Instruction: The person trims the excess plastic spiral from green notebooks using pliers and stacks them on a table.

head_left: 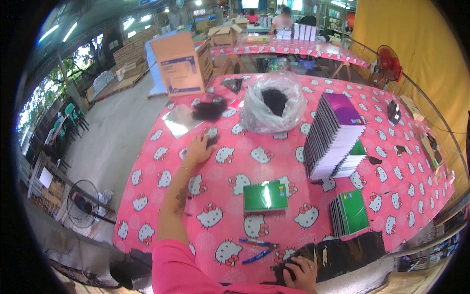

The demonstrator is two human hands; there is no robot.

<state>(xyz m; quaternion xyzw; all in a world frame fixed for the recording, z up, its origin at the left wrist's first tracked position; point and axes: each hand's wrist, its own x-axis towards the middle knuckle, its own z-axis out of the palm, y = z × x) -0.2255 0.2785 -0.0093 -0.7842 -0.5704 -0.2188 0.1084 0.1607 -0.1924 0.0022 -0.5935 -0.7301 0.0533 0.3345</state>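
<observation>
My left hand reaches far out over the table, fingers bent around a small black ridged piece that looks like binding coils. Just beyond it lies a tangled black heap beside a clear plastic sheet. My right hand rests at the near table edge on a worn black patch, fingers apart, with nothing visible in them. Two blue-handled tools or pens lie left of it. A green spiral notebook stack lies flat between my hands.
A clear bag of black material stands at the table's far middle. At right are a tall purple-topped notebook stack and a shorter green stack. Beyond are an open carton, a red fan and people at another table.
</observation>
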